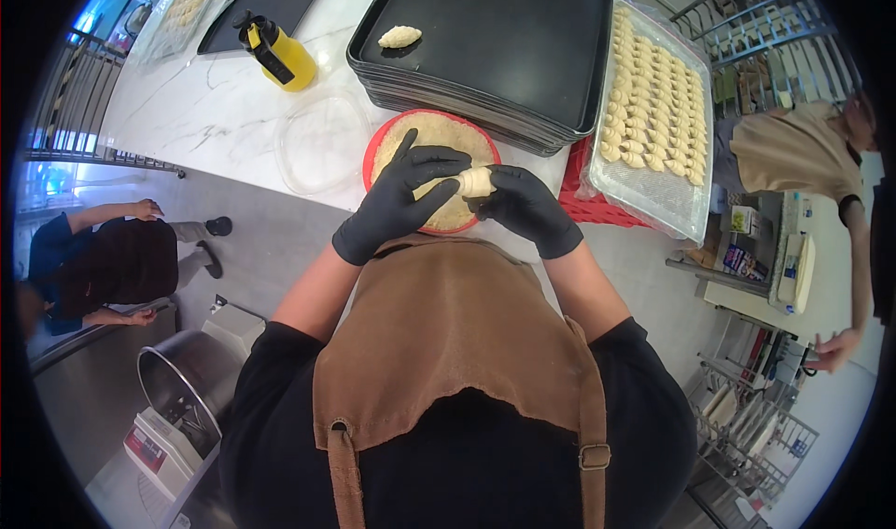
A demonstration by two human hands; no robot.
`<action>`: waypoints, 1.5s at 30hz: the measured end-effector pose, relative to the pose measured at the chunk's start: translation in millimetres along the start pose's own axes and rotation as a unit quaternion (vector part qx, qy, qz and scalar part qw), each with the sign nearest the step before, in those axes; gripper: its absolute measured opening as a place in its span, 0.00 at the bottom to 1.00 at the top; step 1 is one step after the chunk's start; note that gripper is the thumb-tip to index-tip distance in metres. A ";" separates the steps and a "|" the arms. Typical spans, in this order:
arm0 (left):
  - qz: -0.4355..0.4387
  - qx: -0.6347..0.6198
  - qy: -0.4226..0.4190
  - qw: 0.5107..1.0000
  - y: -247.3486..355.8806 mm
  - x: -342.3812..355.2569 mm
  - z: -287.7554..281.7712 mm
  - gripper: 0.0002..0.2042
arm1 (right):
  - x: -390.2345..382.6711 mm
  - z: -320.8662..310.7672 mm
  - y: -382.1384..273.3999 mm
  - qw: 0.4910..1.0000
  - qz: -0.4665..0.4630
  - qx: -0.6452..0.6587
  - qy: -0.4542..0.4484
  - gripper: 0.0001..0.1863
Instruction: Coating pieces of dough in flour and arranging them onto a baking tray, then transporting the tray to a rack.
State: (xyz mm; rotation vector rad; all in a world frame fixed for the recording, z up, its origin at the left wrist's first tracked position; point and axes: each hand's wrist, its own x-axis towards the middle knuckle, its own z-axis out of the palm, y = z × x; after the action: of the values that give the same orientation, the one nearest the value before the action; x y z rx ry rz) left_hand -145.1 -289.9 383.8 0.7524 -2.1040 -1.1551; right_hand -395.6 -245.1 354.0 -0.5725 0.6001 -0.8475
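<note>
You have one small raw croissant (477,183) between your two hands, above the bowl of crumbs (435,127). Your left hand (399,200) curls thumb and fingers around its left end; your right hand (529,208) pinches the other. The fingers are closed on the dough at both ends, so a hard squeeze could flatten its ridges, and a pull or twist between the hands could loosen the roll. Too light a hold risks the opposite: it slips, drops into the red-rimmed bowl (371,146) and scatters crumbs. How much coating it carries underneath is hidden by your gloves; damp dough on the gloves could also tear the surface at release.

Take the bowl as the clock's centre, with six toward you. Your brown apron (448,333) comes close at six, so leaning in could nudge the rim. Toward twelve, one croissant lies alone at the near left of the top black baking tray (513,53); the stack's edge rises close behind the bowl, and a low reach across could knock it. Near three, the filled tray (644,202) sits above a red crate (597,213); a swinging right elbow might jar its rows. At nine, a clear round lid (324,144) is easily overlooked on the pale bench (187,109), and could be swept aside.
</note>
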 end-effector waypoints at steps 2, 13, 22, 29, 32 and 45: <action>0.009 0.023 0.007 1.000 -0.6 0.4 0.5 0.15 | 3.4 -0.1 -0.5 1.000 -0.001 0.025 -0.001 0.20; -0.085 -0.003 0.282 0.956 -62.8 -27.2 -38.4 0.14 | 54.6 3.6 18.9 0.781 -0.143 -0.582 0.176 0.20; -0.156 -0.016 0.305 0.939 -73.5 -77.8 -23.7 0.13 | 29.8 -2.4 38.8 0.528 -0.252 -0.810 0.035 0.42; -0.172 -0.019 0.299 0.938 -70.8 -73.8 -26.8 0.13 | 55.4 5.4 27.6 0.503 -0.244 -0.827 0.062 0.39; -0.169 -0.015 0.296 0.940 -68.9 -69.0 -26.2 0.13 | 53.2 5.1 30.3 0.513 -0.228 -0.828 -0.007 0.41; -0.155 0.024 0.281 0.947 -65.5 -62.5 -8.8 0.11 | 55.2 15.3 42.2 0.504 -0.245 -0.825 0.070 0.23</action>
State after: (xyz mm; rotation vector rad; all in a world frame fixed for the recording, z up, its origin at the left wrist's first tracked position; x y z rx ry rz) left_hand -86.0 -279.2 315.4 1.2988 -1.5727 -0.9004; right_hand -334.9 -264.1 322.3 -2.5804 1.3891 -0.5693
